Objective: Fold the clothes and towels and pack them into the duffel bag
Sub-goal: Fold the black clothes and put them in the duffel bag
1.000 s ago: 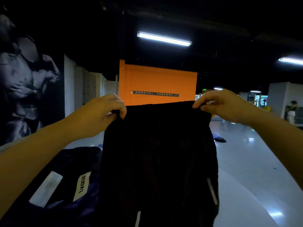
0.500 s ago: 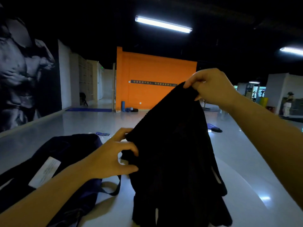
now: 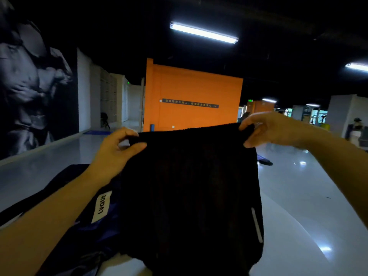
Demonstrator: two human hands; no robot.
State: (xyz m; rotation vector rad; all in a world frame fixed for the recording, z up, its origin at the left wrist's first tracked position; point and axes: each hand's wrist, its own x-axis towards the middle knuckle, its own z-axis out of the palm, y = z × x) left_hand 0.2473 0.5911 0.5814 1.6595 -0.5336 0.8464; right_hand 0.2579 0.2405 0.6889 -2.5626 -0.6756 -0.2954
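A black garment with a thin reflective strip near its right hem hangs stretched in front of me. My left hand pinches its top left corner and my right hand pinches its top right corner, so the top edge runs level between them. Below and to the left lies the dark navy duffel bag with a white label, partly hidden by my left forearm and the garment.
A white table surface shows at the lower right under the garment. Beyond is a glossy gym floor, an orange wall and a dark object on the floor. A person stands at the far right.
My left hand rose from the garment's lower side to its top left corner. The garment went from hanging bunched under my right hand to spread flat between both hands.
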